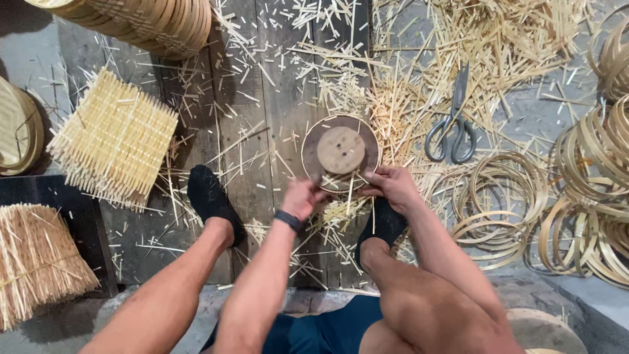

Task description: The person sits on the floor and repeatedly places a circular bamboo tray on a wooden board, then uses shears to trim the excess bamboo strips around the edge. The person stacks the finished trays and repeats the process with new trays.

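Both hands grip the near edge of a round wooden mould (341,152) ringed by a bamboo hoop — left hand (303,196) and right hand (392,185) pinching it; loose hoops (501,196) and woven mats (113,137) wait — early stage, I judge.

Packages, labels, signs, screens: none in view. No box, wrapper, tag, placard or display shows anywhere on the floor or among the things spread over it.
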